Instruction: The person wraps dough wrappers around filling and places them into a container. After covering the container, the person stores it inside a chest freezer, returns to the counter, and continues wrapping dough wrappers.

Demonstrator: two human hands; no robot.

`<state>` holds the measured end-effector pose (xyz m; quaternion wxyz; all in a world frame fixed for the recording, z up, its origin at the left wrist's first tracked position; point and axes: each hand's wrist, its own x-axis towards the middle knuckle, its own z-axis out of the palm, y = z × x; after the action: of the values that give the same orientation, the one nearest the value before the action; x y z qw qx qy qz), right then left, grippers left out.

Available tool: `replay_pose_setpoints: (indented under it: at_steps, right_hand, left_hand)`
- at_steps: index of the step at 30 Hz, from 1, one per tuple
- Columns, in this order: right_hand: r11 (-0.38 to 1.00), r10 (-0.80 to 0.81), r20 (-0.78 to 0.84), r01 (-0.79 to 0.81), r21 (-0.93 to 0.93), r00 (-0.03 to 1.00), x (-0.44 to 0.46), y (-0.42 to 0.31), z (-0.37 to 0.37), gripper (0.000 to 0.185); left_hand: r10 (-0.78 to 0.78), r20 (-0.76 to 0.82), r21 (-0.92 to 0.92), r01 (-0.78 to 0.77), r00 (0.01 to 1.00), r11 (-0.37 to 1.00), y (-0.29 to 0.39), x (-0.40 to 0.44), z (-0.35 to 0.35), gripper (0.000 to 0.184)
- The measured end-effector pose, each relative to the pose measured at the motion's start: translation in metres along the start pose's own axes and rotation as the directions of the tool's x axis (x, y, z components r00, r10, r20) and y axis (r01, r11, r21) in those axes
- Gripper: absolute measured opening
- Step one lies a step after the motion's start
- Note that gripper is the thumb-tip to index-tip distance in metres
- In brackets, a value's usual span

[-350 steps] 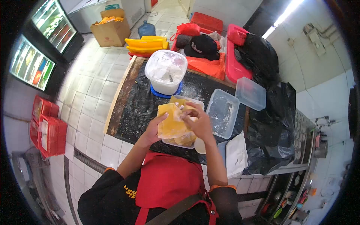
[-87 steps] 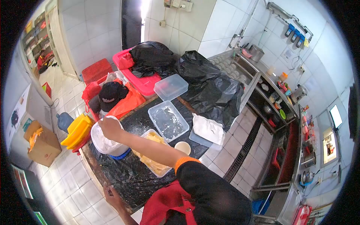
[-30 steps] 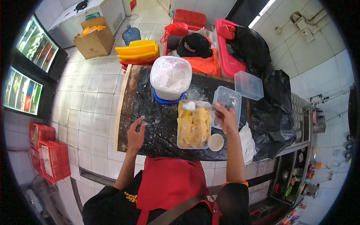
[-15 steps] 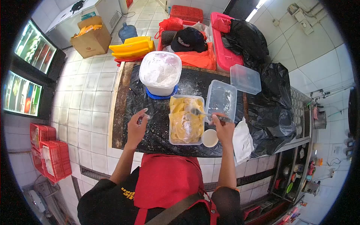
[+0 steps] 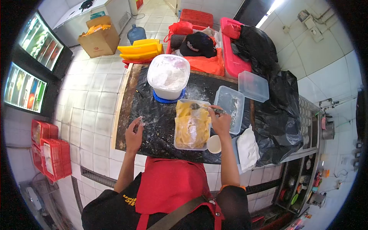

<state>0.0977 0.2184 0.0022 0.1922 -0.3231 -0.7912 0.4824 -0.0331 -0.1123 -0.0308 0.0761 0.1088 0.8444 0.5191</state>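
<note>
My right hand (image 5: 221, 122) grips the handle of a metal spoon (image 5: 196, 106). The spoon's bowl is over the upper right part of a clear plastic container (image 5: 175, 134). Flat yellow dough sheets (image 5: 186, 138) fill this container, with white flour heaped across their middle. Left of it, my left hand (image 5: 134, 135) hovers above the black table cover with its fingers apart. Nothing is in that hand, and its fingertips are dusted white. Beyond the container stands a white tub (image 5: 164, 93) of flour on something blue. A small round cup (image 5: 214, 144) stands below my right hand.
An open clear container (image 5: 234, 115) and another clear box or lid (image 5: 253, 87) lie to the right. A white cloth or bag (image 5: 248, 149) rests at the table's front edge. Behind the table are yellow trays (image 5: 141, 50), a black cap (image 5: 197, 45) and a pink lid (image 5: 233, 65).
My right hand has shifted left and up, turning the spoon over the dough sheets; the flour patch on them looks different. My left hand is slightly lower. The whole view has shifted a little.
</note>
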Motion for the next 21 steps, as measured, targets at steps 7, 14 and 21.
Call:
replay_pose_setpoints:
  at_steps: [7, 14, 21]
  right_hand:
    - [0.903, -0.113, -0.215, 0.19, 0.385, 0.97, 0.008, -0.047, 0.009, 0.017]
    - [0.782, -0.464, 0.19, 0.501, -0.371, 0.865, 0.062, -0.106, 0.101, 0.02]
    - [0.959, -0.283, -0.077, 0.28, -0.043, 0.956, 0.097, -0.059, 0.102, 0.027]
  left_hand:
    - [0.038, -0.059, 0.024, -0.037, 0.998, 0.999, -0.016, -0.008, -0.013, 0.033]
    - [-0.001, 0.021, -0.046, 0.002, 1.0, 0.999, -0.006, -0.003, -0.002, 0.034]
    - [-0.071, -0.042, -0.085, 0.067, 0.997, 0.994, -0.004, -0.009, -0.012, 0.033]
